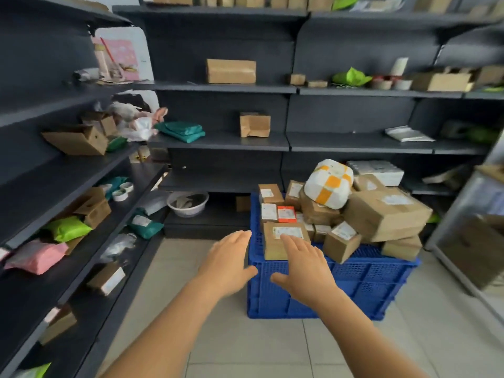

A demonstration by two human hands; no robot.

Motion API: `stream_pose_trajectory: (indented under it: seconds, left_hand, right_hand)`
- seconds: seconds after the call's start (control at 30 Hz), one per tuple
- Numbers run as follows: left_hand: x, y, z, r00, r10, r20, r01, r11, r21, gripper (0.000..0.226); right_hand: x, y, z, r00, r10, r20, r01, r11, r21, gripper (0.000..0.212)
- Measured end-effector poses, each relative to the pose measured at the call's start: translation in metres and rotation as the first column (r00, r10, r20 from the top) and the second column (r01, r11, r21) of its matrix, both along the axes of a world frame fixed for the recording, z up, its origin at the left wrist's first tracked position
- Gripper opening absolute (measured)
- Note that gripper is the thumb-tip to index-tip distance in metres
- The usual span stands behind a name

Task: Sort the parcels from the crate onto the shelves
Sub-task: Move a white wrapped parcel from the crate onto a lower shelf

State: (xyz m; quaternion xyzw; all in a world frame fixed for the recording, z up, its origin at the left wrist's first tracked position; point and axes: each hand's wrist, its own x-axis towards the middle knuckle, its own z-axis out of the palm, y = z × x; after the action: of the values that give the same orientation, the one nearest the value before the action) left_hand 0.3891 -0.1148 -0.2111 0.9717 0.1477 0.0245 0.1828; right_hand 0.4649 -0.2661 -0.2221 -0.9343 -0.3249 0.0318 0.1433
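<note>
A blue plastic crate (362,279) stands on the tiled floor, heaped with several brown cardboard parcels. A flat brown parcel with a white label (275,241) leans at the crate's near left corner. My right hand (302,263) is spread open just in front of it, fingertips at its label. My left hand (231,257) is open too, beside the crate's left edge, holding nothing. A white bundle with orange tape (328,184) tops the pile, next to a large brown box (387,211). Dark grey shelves (218,141) run along the back and the left wall.
The left shelves (81,233) hold a green bag (66,227), a pink bag (38,256) and small boxes. A white bowl (188,204) sits on the lowest back shelf. A metal-framed unit (469,241) stands at the right. Pale floor tiles lie around the crate.
</note>
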Motion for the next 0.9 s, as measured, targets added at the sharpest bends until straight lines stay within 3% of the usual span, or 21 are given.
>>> stream_pose_trajectory:
  seconds: [0.43, 0.9]
  left_hand:
    - [0.221, 0.018, -0.02, 0.964, -0.267, -0.004, 0.267, 0.964, -0.005, 0.077]
    - [0.454, 0.001, -0.056, 0.967, -0.242, -0.078, 0.236, 0.968, -0.081, 0.086]
  right_hand:
    - [0.187, 0.0, -0.008, 0.963, -0.269, -0.021, 0.269, 0.963, -0.013, 0.089]
    - [0.416, -0.033, -0.042, 0.929, -0.329, -0.172, 0.34, 0.939, 0.043, 0.087]
